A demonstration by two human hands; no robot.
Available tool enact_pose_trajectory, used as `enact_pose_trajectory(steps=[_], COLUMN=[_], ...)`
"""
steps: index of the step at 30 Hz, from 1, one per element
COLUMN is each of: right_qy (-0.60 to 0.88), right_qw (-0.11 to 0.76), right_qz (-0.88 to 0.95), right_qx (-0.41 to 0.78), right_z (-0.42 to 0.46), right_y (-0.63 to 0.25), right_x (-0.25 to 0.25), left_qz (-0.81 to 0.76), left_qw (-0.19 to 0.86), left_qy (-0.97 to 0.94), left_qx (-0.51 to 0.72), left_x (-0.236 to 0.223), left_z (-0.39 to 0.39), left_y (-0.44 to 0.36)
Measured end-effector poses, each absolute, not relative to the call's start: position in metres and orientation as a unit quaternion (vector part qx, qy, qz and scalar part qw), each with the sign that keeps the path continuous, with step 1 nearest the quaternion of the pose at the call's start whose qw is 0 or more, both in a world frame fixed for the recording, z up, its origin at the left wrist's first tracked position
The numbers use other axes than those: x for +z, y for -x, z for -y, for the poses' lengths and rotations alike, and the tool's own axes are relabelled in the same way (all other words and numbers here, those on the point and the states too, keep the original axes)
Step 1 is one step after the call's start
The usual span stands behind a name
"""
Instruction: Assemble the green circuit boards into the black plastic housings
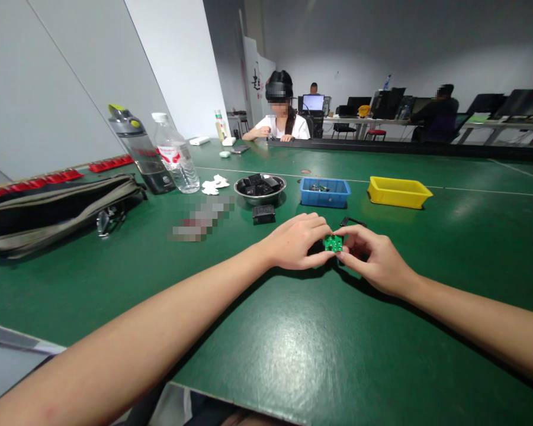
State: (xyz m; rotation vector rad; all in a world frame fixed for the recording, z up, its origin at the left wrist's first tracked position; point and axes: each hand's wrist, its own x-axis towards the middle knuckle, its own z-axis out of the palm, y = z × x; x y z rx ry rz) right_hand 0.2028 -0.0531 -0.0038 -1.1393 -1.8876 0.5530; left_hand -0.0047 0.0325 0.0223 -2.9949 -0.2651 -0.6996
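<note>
A small green circuit board [333,243] is pinched between my two hands, just above the green table [284,337]. My left hand [299,241] has its thumb and fingers closed on the board's left side. From the right, my right hand [377,257] grips it between thumb and forefinger. Dark parts show around the board, partly hidden by my fingers. Just behind my right hand lies a black plastic piece [353,222]. A black box-shaped housing [263,214] rests on the table beyond my left hand.
Behind my hands stand a metal bowl [260,200] of black housings, a blue bin [325,199] with small parts and a yellow bin [400,196]. At left are a water bottle [177,157], a grey tumbler [144,154] and a bag [62,216]. A person [279,118] sits across.
</note>
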Motion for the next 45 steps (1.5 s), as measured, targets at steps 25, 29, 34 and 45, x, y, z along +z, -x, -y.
enact_pose_trajectory(steps=[25,29,34,45], right_qy=[0.46,0.464,0.46,0.457], right_qw=[0.434,0.433,0.44,0.443], right_qz=[0.737,0.733,0.728,0.727], right_qx=[0.24,0.243,0.254,0.258], right_z=[0.0537,0.0535,0.0538,0.0543], right_y=[-0.2019,-0.2018,-0.2009,-0.2002], right_x=[-0.0041,-0.0037,-0.0021,0.0001], left_qz=[0.091,0.09,0.094,0.087], left_qw=[0.016,0.019,0.012,0.008], left_qy=[0.969,0.968,0.967,0.967], left_qx=[-0.23,-0.233,-0.235,-0.24], left_x=[0.0234,0.0238,0.0231,0.0238], left_z=[-0.0322,-0.0318,-0.0318,-0.0322], left_y=[0.0047,0.0047,0.0053,0.004])
